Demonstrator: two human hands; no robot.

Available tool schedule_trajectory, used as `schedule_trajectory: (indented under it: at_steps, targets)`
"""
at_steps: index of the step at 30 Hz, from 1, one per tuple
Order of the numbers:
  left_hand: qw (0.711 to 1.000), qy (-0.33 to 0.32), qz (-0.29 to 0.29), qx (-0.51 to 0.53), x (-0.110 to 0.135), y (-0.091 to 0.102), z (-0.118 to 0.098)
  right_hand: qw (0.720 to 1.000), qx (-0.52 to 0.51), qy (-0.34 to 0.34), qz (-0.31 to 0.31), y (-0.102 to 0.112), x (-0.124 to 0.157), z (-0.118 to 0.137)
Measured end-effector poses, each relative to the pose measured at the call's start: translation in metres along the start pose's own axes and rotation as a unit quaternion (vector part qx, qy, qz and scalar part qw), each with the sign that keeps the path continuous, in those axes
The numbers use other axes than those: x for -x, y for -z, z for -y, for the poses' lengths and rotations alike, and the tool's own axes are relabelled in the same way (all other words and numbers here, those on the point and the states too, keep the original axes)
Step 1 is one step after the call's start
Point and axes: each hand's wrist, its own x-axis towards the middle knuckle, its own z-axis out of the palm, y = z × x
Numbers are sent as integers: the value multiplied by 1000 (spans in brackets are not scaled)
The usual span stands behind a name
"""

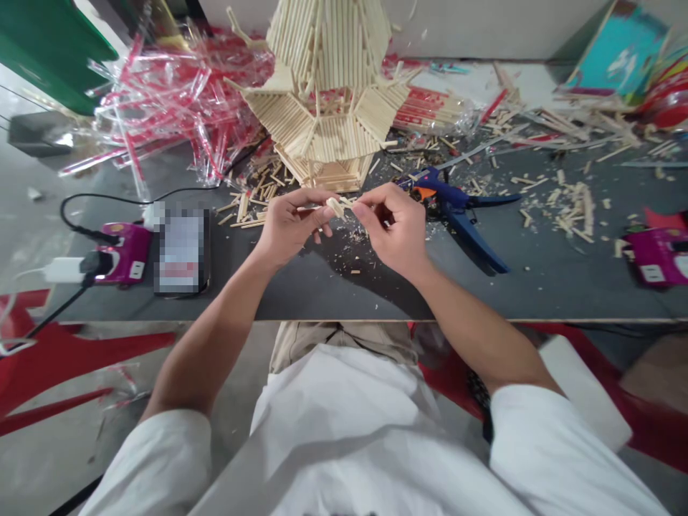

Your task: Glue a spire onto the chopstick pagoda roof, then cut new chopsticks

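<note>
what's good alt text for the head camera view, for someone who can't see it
A person's left hand and right hand pinch small pale pieces over a dark table. Behind them stands a pale stick model; a blue-handled tool lies to the right, a phone to the left.

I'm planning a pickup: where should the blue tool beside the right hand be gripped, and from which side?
I'd probably grip the blue tool by its two handles, coming from the person's right: they splay apart toward that side, away from the right hand, while the tool's other end lies close beside that hand.
</note>
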Motion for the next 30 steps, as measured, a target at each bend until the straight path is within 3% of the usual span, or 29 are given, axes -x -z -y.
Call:
schedule_trajectory:
  at_steps: [14, 23, 26, 30]
  targets:
    - [1000, -10, 11, -15, 2, -2, 2, 996, 54, 65, -7, -10, 8, 3]
    - [996, -28, 10, -80, 4, -2, 1, 999, 39, 14, 5, -8, 9, 4]
    - [993, -47, 11, -106, 4, -2, 1, 999, 47, 16, 11, -8, 9, 2]
    - [976, -121, 4, -180, 5, -4, -3, 999, 44, 20, 24, -8, 8, 0]
